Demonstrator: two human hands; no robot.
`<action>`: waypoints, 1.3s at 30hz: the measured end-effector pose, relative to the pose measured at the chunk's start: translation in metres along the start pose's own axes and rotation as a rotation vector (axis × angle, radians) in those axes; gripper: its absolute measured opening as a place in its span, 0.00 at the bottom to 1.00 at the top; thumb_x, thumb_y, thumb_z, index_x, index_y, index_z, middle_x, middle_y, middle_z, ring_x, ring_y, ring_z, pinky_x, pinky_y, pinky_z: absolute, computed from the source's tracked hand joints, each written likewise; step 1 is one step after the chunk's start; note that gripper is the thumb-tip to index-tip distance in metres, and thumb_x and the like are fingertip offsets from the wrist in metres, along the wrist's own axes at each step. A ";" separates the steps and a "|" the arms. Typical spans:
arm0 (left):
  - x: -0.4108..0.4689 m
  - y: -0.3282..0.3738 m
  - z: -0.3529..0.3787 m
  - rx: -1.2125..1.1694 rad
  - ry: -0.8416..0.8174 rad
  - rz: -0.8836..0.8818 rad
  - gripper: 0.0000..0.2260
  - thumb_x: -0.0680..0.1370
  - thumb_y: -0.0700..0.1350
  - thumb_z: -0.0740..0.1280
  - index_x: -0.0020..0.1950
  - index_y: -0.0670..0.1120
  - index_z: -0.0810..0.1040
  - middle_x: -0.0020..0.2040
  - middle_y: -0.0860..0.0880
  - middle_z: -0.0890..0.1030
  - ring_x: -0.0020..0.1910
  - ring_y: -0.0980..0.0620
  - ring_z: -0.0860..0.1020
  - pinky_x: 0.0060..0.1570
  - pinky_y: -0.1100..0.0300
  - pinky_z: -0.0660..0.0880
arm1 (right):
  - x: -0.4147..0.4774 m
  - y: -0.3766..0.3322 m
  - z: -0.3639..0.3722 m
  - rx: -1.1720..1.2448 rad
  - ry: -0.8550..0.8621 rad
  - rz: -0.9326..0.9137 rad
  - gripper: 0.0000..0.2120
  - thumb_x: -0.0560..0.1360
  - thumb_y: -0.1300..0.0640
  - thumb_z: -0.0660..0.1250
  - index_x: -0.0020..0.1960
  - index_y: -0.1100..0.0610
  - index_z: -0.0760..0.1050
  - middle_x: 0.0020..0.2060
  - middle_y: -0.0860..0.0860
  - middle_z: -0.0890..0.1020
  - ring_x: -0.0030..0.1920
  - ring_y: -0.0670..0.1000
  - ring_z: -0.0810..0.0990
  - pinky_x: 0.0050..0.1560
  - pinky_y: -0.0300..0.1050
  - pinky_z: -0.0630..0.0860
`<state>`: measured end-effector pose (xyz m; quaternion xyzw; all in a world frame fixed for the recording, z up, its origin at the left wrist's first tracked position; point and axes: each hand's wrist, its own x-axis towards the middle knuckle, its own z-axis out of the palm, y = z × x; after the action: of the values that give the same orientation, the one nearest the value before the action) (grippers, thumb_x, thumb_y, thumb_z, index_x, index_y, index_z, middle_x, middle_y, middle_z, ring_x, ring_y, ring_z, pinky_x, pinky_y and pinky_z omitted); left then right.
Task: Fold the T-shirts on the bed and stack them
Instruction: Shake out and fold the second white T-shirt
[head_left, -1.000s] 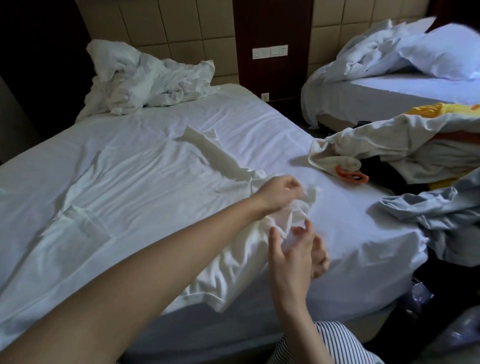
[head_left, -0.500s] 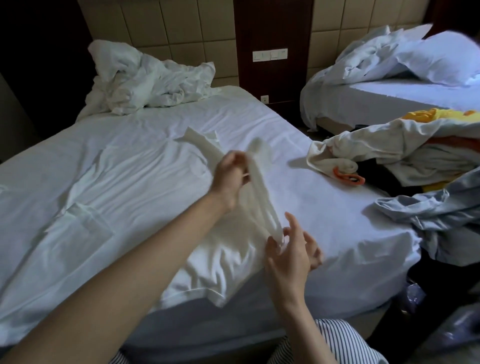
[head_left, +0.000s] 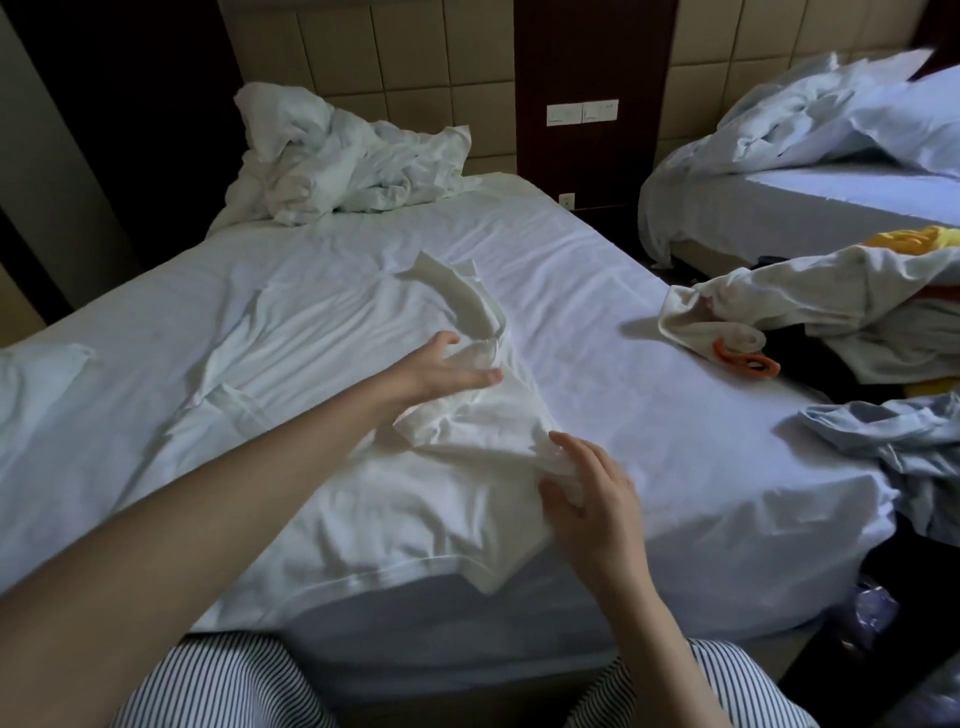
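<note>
A white T-shirt (head_left: 415, 499) lies crumpled on the white bed (head_left: 649, 415), its hem hanging over the near edge. One sleeve (head_left: 462, 296) stretches away toward the middle of the bed. My left hand (head_left: 441, 369) hovers over the shirt's upper part, thumb and fingers spread, with cloth just beneath them. At the shirt's right side my right hand (head_left: 592, 493) pinches a bunched fold between thumb and fingers.
A pile of unfolded clothes (head_left: 831, 296) with an orange clip (head_left: 743, 361) sits at the bed's right edge, and a light blue garment (head_left: 893, 431) lies nearer. A crumpled duvet (head_left: 337, 156) lies at the bed's head. A second bed (head_left: 831, 202) stands to the right.
My left hand carried the raised sleeve leftward and down onto the shirt, then opened. My right hand kept its pinch on the fabric near the bed's edge.
</note>
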<state>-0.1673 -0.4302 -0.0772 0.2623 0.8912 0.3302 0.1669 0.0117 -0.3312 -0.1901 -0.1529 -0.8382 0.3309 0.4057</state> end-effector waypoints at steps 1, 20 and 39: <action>0.005 0.001 0.006 0.186 0.035 0.058 0.30 0.71 0.61 0.70 0.66 0.48 0.67 0.61 0.52 0.72 0.61 0.49 0.73 0.58 0.55 0.71 | 0.000 0.001 -0.002 0.042 0.001 -0.006 0.22 0.67 0.58 0.64 0.60 0.58 0.77 0.55 0.51 0.80 0.55 0.46 0.73 0.56 0.36 0.66; 0.006 -0.048 -0.011 -0.365 0.249 0.003 0.07 0.79 0.46 0.64 0.46 0.43 0.77 0.42 0.48 0.79 0.42 0.49 0.77 0.39 0.59 0.71 | 0.000 0.004 -0.005 -0.070 -0.095 -0.018 0.24 0.67 0.56 0.63 0.63 0.54 0.75 0.48 0.50 0.80 0.47 0.55 0.77 0.49 0.48 0.70; -0.017 -0.077 -0.029 0.481 0.502 0.067 0.15 0.79 0.50 0.59 0.61 0.44 0.73 0.58 0.43 0.78 0.57 0.40 0.75 0.52 0.51 0.71 | -0.013 0.016 -0.019 -0.083 -0.241 -0.321 0.15 0.73 0.44 0.61 0.59 0.41 0.74 0.65 0.39 0.72 0.57 0.45 0.69 0.56 0.42 0.60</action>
<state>-0.1948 -0.5037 -0.1063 0.2338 0.9478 0.1702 -0.1347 0.0344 -0.3184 -0.1999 0.0066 -0.9073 0.2429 0.3432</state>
